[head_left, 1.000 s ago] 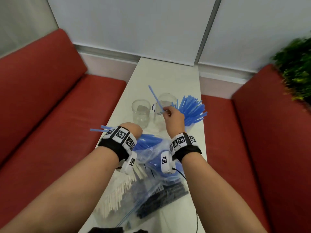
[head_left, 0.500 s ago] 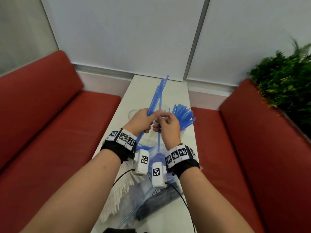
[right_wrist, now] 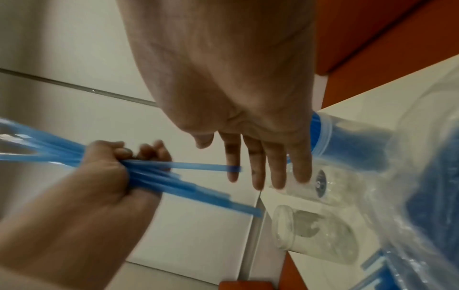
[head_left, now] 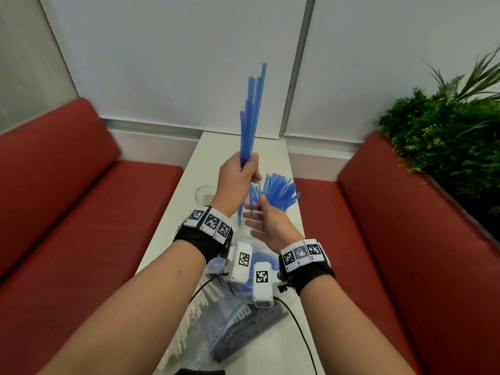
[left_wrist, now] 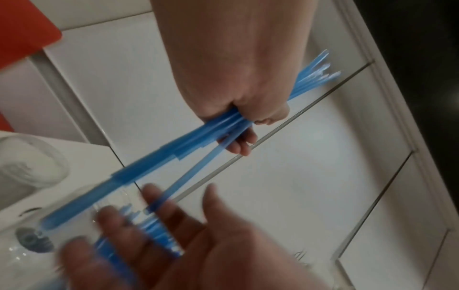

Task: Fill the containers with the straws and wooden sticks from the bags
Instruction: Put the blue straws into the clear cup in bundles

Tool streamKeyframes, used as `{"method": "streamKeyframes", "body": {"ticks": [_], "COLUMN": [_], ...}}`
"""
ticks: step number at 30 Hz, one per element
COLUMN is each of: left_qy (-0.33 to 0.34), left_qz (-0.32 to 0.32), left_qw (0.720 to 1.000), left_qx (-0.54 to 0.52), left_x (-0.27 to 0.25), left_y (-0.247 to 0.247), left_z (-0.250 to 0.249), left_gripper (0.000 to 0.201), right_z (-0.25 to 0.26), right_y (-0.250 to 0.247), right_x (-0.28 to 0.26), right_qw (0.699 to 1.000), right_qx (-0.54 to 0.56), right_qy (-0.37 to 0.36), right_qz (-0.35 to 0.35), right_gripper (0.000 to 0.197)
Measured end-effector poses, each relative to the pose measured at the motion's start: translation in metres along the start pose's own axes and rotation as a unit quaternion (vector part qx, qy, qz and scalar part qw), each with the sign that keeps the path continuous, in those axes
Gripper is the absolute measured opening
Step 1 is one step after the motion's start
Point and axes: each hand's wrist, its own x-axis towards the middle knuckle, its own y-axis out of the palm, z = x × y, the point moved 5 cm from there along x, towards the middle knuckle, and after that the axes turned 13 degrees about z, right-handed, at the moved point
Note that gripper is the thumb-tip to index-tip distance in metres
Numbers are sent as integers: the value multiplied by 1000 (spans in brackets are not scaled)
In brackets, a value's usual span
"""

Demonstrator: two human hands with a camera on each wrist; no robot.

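My left hand (head_left: 244, 173) grips a bundle of blue straws (head_left: 251, 117) and holds it upright above the table; the same fist (left_wrist: 238, 109) and straws (left_wrist: 174, 149) fill the left wrist view. My right hand (head_left: 255, 220) is open with spread fingers just under the bundle's lower ends, and its straight fingers (right_wrist: 258, 166) show in the right wrist view. One clear container (head_left: 280, 190) is packed with blue straws. An empty clear container (head_left: 202, 193) stands left of it. A third clear container (right_wrist: 315, 186) lies partly hidden beneath my hands.
Clear zip bags lie near me on the narrow white table (head_left: 224, 147): wooden sticks (head_left: 189, 320), dark straws (head_left: 243, 328) and more blue straws (head_left: 261, 257). Red benches (head_left: 81, 212) flank the table. A plant (head_left: 446, 139) stands to the right.
My left hand has raised the straw bundle higher and more upright. My right hand has let go of the straws and opened below them.
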Motion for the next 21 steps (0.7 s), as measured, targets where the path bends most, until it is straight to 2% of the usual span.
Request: {"method": "streamKeyframes", "body": {"ticks": [3, 5, 8, 10, 13, 15, 17, 19, 21], "left_qy": [22, 24, 20, 17, 5, -10, -36, -81, -139], "left_qz": [25, 45, 69, 83, 103, 113, 128, 159, 223], "left_qw": [996, 994, 990, 988, 986, 987, 986, 978, 955], "left_qx": [-84, -98, -118, -127, -134, -116, -98, -108, -135], "left_x": [-4, -7, -9, -10, -12, -13, -14, -15, -21], "left_y": [10, 16, 18, 19, 24, 26, 26, 26, 31], "left_z": [-10, -13, -11, -9, -4, 2, 10, 19, 30], "left_gripper": [32, 30, 30, 30, 28, 33, 39, 35, 27], "right_z": [-11, -10, -6, -5, -1, 5, 11, 27, 54], "right_y": [7, 12, 9, 2, -3, -4, -9, -17, -26], "right_x": [-3, -5, -9, -8, -4, -3, -4, -5, -5], "right_qw": [988, 971, 940, 929, 930, 932, 957, 984, 988], "right_qx": [137, 220, 321, 354, 347, 331, 245, 124, 76], "right_qy": [20, 21, 28, 19, 2, -10, 0, -11, -95], "right_qz": [64, 95, 113, 110, 125, 146, 154, 125, 95], "right_gripper": [56, 52, 41, 42, 50, 47, 51, 58, 63]}}
